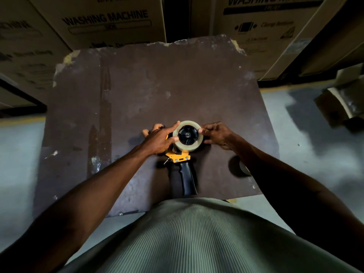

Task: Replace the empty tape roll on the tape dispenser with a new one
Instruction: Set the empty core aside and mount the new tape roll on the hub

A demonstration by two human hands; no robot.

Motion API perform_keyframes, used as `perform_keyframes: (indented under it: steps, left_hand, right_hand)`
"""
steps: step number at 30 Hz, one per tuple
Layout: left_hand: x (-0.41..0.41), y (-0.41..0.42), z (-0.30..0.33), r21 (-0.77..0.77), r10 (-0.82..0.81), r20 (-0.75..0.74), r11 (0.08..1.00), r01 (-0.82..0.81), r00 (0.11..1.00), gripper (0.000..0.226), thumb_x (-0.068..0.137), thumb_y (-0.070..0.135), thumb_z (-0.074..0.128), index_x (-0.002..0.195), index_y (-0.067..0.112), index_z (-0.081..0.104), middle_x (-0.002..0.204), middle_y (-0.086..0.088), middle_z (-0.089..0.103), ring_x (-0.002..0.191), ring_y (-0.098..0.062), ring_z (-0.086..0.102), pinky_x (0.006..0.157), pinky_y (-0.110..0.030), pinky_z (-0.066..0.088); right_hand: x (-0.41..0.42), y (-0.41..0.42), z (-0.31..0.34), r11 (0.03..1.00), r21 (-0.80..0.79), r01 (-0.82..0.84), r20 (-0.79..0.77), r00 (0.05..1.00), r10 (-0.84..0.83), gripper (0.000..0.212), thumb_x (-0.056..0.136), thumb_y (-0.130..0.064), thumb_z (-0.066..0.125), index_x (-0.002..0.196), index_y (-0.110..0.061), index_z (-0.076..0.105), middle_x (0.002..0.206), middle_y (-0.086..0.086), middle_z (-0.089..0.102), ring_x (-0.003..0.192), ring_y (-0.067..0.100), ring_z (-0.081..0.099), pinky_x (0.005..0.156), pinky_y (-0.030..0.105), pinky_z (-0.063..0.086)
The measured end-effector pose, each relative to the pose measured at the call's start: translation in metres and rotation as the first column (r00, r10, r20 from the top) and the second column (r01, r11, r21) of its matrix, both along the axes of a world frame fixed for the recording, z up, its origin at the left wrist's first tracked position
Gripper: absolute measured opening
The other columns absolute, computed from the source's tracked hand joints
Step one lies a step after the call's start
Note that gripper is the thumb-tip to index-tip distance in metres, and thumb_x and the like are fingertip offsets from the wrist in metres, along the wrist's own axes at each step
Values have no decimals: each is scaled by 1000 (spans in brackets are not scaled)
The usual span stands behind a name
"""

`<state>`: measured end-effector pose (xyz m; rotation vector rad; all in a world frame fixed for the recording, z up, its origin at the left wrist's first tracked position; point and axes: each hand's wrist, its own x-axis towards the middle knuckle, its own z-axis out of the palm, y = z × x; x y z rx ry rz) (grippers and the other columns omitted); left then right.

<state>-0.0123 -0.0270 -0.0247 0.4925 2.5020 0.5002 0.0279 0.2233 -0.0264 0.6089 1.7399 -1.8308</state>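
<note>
A yellow tape dispenser (180, 157) with a black handle lies on the dark brown table (137, 91), handle toward me. A full roll of clear tape (197, 147) sits on its black hub. My left hand (159, 139) grips the roll's left side, thumb on the front edge, fingers over the dispenser frame behind it. My right hand (215, 133) pinches the roll's right side with thumb and fingers. An empty tape core (241, 167) lies on the table to the right, partly hidden by my right forearm.
Large cardboard boxes (110, 22) marked "washing machine" stand behind the table. More cartons (262, 26) are at the back right. A torn cardboard piece (340, 103) lies on the grey floor to the right. The table's far edge is chipped.
</note>
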Motion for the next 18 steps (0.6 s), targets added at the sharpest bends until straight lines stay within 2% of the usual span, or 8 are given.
perform_keyframes:
  steps: [4, 7, 9, 11, 13, 15, 18]
  left_hand:
    - [3, -2, 1, 27, 14, 2, 1000, -14, 1000, 65, 95, 54, 49, 150, 54, 15, 139, -14, 53, 142, -21, 24, 107, -52, 25]
    - [6, -5, 3, 86, 37, 20, 995, -39, 999, 66, 95, 52, 52, 151, 50, 18, 147, -17, 47, 145, -24, 21, 112, -57, 25]
    - [11, -6, 5, 150, 69, -1, 986, -68, 998, 66, 93, 53, 54, 151, 47, 24, 154, -6, 42, 145, -25, 22, 113, -60, 23]
    - [17, -8, 7, 210, 102, -61, 974, -88, 993, 64, 90, 56, 54, 149, 42, 35, 158, 7, 38, 143, -22, 24, 113, -61, 23]
    - [24, -11, 8, 249, 163, -120, 960, -130, 979, 59, 85, 60, 54, 140, 38, 52, 158, 10, 38, 142, -21, 24, 113, -60, 23]
    - [33, -15, 7, 265, 212, -183, 951, -160, 960, 44, 83, 57, 60, 120, 35, 69, 155, 9, 42, 141, -23, 24, 112, -59, 25]
    - [48, -19, 4, 268, 263, -259, 944, -192, 929, 20, 82, 48, 70, 93, 33, 78, 152, 7, 46, 140, -24, 25, 110, -59, 27]
  right_hand:
    - [1, -1, 1, 999, 40, 19, 15, 1000, -20, 28, 99, -12, 64, 123, 4, 66, 94, 4, 72, 81, 3, 68, 65, 18, 60]
    - [1, -4, 3, 997, 69, 19, 3, 1000, -19, 33, 99, -12, 64, 127, 5, 64, 108, 11, 65, 99, 14, 63, 75, 25, 58]
    - [1, -5, 3, 996, 78, 31, 2, 1000, -31, 31, 98, -12, 65, 126, 3, 65, 111, 12, 65, 106, 17, 61, 79, 27, 55]
    - [3, -6, 5, 995, 85, 44, -4, 999, -44, 30, 98, -13, 66, 125, 1, 67, 111, 11, 66, 104, 15, 62, 73, 24, 57]
    - [5, -7, 5, 994, 97, 57, -13, 998, -56, 30, 97, -14, 68, 123, 0, 68, 110, 9, 67, 99, 12, 64, 68, 20, 57]
    - [7, -8, 4, 993, 99, 70, -13, 998, -69, 29, 96, -15, 69, 122, -2, 69, 111, 9, 69, 101, 12, 64, 71, 22, 57]
    - [9, -9, 4, 992, 98, 77, -17, 997, -76, 28, 97, -14, 67, 122, -2, 69, 111, 8, 69, 101, 11, 64, 75, 24, 56]
